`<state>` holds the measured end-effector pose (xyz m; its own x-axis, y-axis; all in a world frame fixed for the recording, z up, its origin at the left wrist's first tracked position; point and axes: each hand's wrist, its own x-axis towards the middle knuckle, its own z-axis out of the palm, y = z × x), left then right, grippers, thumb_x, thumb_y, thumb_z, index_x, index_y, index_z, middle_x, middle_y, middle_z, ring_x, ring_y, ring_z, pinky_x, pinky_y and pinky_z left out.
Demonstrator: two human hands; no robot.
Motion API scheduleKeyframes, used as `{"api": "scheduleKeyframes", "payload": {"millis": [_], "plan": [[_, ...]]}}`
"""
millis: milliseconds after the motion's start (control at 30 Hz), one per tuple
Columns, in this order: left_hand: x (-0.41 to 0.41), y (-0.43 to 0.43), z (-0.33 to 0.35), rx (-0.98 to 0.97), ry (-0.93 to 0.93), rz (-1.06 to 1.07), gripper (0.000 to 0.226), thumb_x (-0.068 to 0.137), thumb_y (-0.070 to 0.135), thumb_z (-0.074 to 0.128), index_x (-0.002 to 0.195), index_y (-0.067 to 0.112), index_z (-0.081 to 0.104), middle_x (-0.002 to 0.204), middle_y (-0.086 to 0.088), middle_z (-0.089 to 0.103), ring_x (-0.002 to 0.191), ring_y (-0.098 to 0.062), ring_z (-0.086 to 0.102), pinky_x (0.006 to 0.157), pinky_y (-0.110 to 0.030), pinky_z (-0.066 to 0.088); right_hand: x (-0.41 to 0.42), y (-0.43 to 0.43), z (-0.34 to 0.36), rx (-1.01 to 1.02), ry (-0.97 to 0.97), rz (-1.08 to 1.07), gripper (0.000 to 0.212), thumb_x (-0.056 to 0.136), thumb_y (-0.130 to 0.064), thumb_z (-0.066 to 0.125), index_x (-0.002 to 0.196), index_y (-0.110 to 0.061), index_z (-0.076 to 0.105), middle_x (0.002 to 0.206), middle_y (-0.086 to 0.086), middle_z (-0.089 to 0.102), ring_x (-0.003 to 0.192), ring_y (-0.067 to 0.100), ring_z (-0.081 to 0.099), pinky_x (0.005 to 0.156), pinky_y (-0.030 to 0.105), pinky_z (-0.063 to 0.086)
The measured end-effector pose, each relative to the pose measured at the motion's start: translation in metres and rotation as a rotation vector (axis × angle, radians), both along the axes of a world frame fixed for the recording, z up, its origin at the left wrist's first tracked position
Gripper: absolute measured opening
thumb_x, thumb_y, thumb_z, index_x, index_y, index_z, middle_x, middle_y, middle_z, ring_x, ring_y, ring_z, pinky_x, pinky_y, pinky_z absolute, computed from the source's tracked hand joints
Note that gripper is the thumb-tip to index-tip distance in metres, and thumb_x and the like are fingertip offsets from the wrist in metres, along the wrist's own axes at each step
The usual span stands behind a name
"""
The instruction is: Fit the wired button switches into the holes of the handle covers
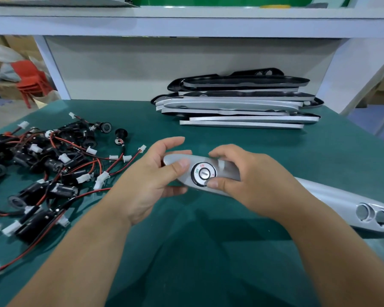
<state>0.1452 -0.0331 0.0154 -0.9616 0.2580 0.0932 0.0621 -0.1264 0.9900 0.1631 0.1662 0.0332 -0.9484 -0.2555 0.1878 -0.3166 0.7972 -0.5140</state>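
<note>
1. A silver handle cover (333, 196), long and narrow, lies face up on a slant from the middle to the right edge. The left hand (146, 180) and right hand (253, 182) grip its left end, thumbs on top.
2. A round switch (203, 173) sits in the cover near that end. It has a black ring and a slotted silver centre, marked ON and OFF.
3. Two round holes (372, 214) lie side by side at the cover's right end.
4. A tangled pile of wired button switches (53, 162) lies on the table (208, 251) at left: black bodies, red and black wires, white plugs.
5. A stack of handle covers (237, 103), silver and black, lies flat at the back.
</note>
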Motion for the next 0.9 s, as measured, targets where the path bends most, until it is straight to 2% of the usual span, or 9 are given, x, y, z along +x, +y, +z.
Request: {"api": "scheduleKeyframes", "payload": {"millis": [67, 133, 300, 400, 500, 600, 733, 833, 900], "plan": [[0.001, 0.003, -0.001, -0.013, 0.001, -0.003, 0.054, 0.065, 0.024, 0.071, 0.115, 0.036, 0.055, 0.114, 0.008, 0.067, 0.079, -0.007, 0.068, 0.061, -0.021, 0.053, 0.003, 0.000, 0.000, -0.020, 0.033, 0.013, 0.032, 0.084, -0.045, 0.063, 0.108, -0.044, 0.041, 0.096, -0.016, 0.061, 0.083, 0.005, 0.054, 0.072, 0.026, 0.043], [0.001, 0.005, -0.001, -0.011, 0.010, 0.024, 0.052, 0.072, 0.012, 0.071, 0.116, 0.035, 0.055, 0.114, 0.006, 0.067, 0.077, -0.009, 0.068, 0.061, -0.021, 0.053, 0.007, -0.002, -0.002, -0.007, 0.091, 0.043, 0.025, 0.085, -0.042, 0.062, 0.103, -0.041, 0.044, 0.089, -0.013, 0.061, 0.077, 0.006, 0.051, 0.067, 0.027, 0.040], [0.002, 0.005, -0.001, 0.016, 0.000, 0.017, 0.060, 0.062, 0.016, 0.071, 0.117, 0.032, 0.055, 0.109, 0.005, 0.070, 0.078, -0.015, 0.069, 0.063, -0.026, 0.057, 0.010, -0.015, -0.008, -0.050, 0.240, 0.038, 0.039, 0.075, -0.051, 0.068, 0.102, -0.027, 0.056, 0.104, -0.011, 0.064, 0.094, 0.011, 0.053, 0.081, 0.028, 0.038], [0.001, 0.005, -0.002, 0.017, -0.003, 0.020, 0.058, 0.062, 0.016, 0.070, 0.116, 0.033, 0.056, 0.109, 0.004, 0.070, 0.074, -0.013, 0.069, 0.059, -0.024, 0.055, 0.008, -0.016, -0.009, -0.045, 0.256, 0.053, 0.027, 0.080, -0.040, 0.069, 0.102, -0.030, 0.057, 0.106, -0.019, 0.061, 0.099, 0.006, 0.048, 0.090, 0.031, 0.037], [0.001, 0.006, -0.004, -0.013, -0.005, 0.005, 0.061, 0.061, 0.016, 0.074, 0.117, 0.033, 0.056, 0.112, 0.002, 0.069, 0.078, -0.013, 0.069, 0.061, -0.023, 0.055, 0.007, -0.010, -0.010, -0.040, 0.223, 0.133, 0.030, 0.081, -0.027, 0.070, 0.108, -0.033, 0.058, 0.110, -0.028, 0.053, 0.106, 0.004, 0.044, 0.095, 0.037, 0.038], [0.001, 0.007, -0.006, -0.072, -0.007, -0.023, 0.067, 0.064, 0.012, 0.084, 0.119, 0.036, 0.054, 0.108, 0.004, 0.070, 0.081, -0.012, 0.069, 0.064, -0.022, 0.054, 0.005, -0.006, -0.010, -0.015, 0.184, 0.166, 0.035, 0.085, -0.019, 0.067, 0.115, -0.036, 0.060, 0.125, -0.022, 0.052, 0.119, 0.006, 0.041, 0.100, 0.041, 0.035], [0.000, 0.007, -0.009, -0.164, -0.003, -0.011, 0.064, 0.063, 0.018, 0.076, 0.118, 0.041, 0.053, 0.092, 0.007, 0.071, 0.078, -0.008, 0.067, 0.068, -0.022, 0.054, 0.004, -0.002, -0.011, 0.016, 0.164, 0.207, 0.040, 0.088, -0.014, 0.063, 0.122, -0.034, 0.059, 0.137, -0.015, 0.048, 0.123, 0.009, 0.041, 0.101, 0.043, 0.035], [0.000, 0.005, -0.011, -0.282, 0.023, 0.013, 0.069, 0.059, 0.025, 0.079, 0.119, 0.046, 0.053, 0.092, -0.001, 0.068, 0.077, -0.011, 0.067, 0.080, -0.033, 0.056, 0.006, -0.001, -0.011, 0.029, 0.160, 0.203, 0.041, 0.088, -0.013, 0.063, 0.123, -0.033, 0.056, 0.133, -0.018, 0.049, 0.122, 0.008, 0.042, 0.101, 0.041, 0.035], [0.001, 0.005, -0.010, -0.339, 0.027, 0.032, 0.070, 0.054, 0.034, 0.079, 0.117, 0.051, 0.053, 0.091, -0.005, 0.068, 0.076, -0.014, 0.067, 0.090, -0.042, 0.053, 0.007, -0.001, -0.010, 0.039, 0.156, 0.164, 0.039, 0.087, -0.021, 0.063, 0.122, -0.034, 0.051, 0.122, -0.021, 0.053, 0.114, 0.007, 0.044, 0.097, 0.039, 0.037]]}}
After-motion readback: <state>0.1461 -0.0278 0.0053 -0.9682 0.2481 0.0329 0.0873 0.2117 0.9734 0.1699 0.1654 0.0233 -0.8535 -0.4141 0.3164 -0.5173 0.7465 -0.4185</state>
